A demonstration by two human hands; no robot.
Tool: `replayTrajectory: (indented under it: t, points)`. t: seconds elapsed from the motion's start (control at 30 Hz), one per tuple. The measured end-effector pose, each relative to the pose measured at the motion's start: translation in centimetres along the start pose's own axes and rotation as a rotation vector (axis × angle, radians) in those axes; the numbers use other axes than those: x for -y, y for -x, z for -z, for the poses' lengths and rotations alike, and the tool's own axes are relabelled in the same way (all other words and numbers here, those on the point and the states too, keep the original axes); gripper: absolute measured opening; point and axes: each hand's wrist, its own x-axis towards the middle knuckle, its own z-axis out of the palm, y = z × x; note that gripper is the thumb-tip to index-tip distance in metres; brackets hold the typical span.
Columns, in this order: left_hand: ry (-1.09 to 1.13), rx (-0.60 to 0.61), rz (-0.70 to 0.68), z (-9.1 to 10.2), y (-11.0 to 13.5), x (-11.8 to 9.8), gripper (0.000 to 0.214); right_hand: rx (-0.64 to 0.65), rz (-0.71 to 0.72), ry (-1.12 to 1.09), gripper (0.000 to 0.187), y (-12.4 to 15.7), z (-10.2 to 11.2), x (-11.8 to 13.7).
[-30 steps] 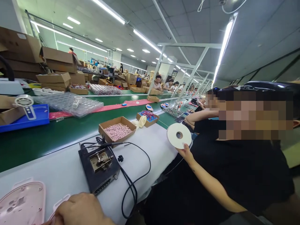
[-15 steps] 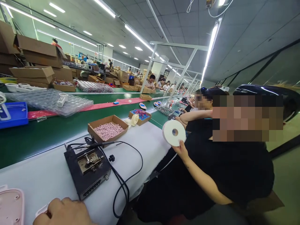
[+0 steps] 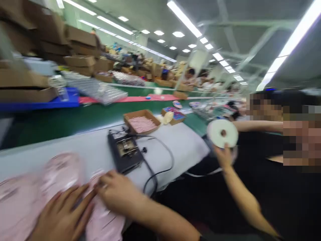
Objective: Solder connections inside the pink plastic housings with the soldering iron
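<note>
Several pink, glossy plastic parts lie at the lower left, blurred by motion. My left hand (image 3: 62, 214) is stretched out with its fingers along the left edge of the nearest pink plastic part (image 3: 104, 219). Curled fingers of my right hand (image 3: 116, 190) grip that part's upper end, close to the left fingertips. Beyond the left hand are a rounded pink part (image 3: 62, 170) and a larger pink part (image 3: 17, 204). A black box-shaped device (image 3: 125, 150) with a metal fixture and black cable sits just past my right hand.
An open carton of small pink pieces (image 3: 141, 124) and a carton of red and blue pieces (image 3: 175, 113) stand behind the device. At right, a co-worker's hand (image 3: 224, 155) holds up a white roll (image 3: 223, 134). A green conveyor (image 3: 100, 115) runs behind the white work surface (image 3: 180, 144).
The view has swung left, so the scene sits further right. My left hand has come into view, and more of my right hand and forearm shows. The co-worker still holds the roll.
</note>
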Motion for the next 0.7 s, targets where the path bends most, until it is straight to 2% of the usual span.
replayTrajectory:
  t: [0.1, 0.17, 0.23, 0.37, 0.57, 0.7]
  points:
    - [0.009, 0.069, 0.179, 2.5, -1.6, -1.8, 0.034, 0.003, -0.097, -0.085, 0.018, 0.3, -0.7, 0.1]
    - [0.086, 0.111, 0.304, 2.9, -2.3, -2.4, 0.03, -0.043, -0.076, -0.137, 0.023, 0.4, -1.4, -0.2]
    - [0.115, 0.125, 0.356, 3.0, -2.4, -2.8, 0.028, -0.094, -0.057, -0.156, 0.031, 0.7, -1.8, -0.3]
    - [0.128, 0.127, 0.36, 3.6, -2.0, -3.5, 0.028, -0.136, -0.058, -0.145, 0.036, 1.5, -1.9, 0.3]
    - [0.111, 0.14, 0.352, 3.5, -1.9, -3.4, 0.029, -0.166, -0.063, -0.14, 0.036, 1.2, -2.2, 0.4]
    - [0.112, 0.159, 0.35, 3.6, -2.2, -3.5, 0.032, -0.136, -0.091, -0.156, 0.036, 1.0, -2.5, 0.4]
